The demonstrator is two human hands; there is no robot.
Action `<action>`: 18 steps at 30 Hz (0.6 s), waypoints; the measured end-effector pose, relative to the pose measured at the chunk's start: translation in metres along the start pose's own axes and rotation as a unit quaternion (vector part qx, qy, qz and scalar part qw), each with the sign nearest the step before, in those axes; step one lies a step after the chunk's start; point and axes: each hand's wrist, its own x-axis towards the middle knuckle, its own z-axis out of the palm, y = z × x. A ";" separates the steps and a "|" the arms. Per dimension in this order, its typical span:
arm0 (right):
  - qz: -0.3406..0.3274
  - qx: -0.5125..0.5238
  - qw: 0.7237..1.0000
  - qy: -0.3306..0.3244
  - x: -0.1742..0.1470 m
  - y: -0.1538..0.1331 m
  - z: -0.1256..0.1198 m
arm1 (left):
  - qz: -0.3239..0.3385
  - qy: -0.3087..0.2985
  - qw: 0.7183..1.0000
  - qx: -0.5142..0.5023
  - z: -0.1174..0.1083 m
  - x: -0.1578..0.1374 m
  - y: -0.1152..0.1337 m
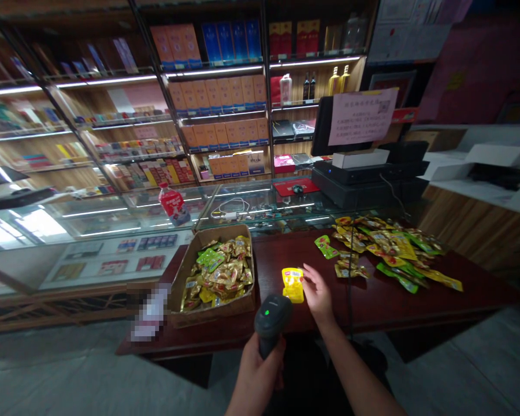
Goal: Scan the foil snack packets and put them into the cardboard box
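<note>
My left hand [257, 367] is wrapped round the handle of a dark barcode scanner [272, 316], which shows a small green light on top. In front of the scanner, a yellow snack packet [293, 286] has its printed label facing up. The fingers of my right hand [318, 294] grip it by the right edge, just over the dark red table [273, 254]. Left of it stands an open cardboard box [253, 271] holding many gold snack packets [229, 268] and a few green ones. To the right lies a loose pile of yellow, gold and green packets [390, 245].
A black cable [351, 289] runs down across the table. Behind it is a glass counter [260, 199] with a red bottle-shaped pack [173, 203], a white cable [231, 214] and a mouse [297, 189]. A monitor [323, 127] with a paper sheet stands at back right.
</note>
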 end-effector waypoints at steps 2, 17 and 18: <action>0.007 -0.004 1.000 0.004 0.000 0.001 0.003 | -0.002 -0.007 1.000 0.001 0.000 0.001 0.002; 0.090 0.115 0.988 -0.042 0.064 -0.068 0.106 | -0.035 0.006 0.999 -0.036 -0.022 -0.003 -0.019; 0.091 0.118 0.987 -0.063 0.073 -0.076 0.126 | -0.037 0.008 0.999 -0.035 -0.023 -0.003 -0.019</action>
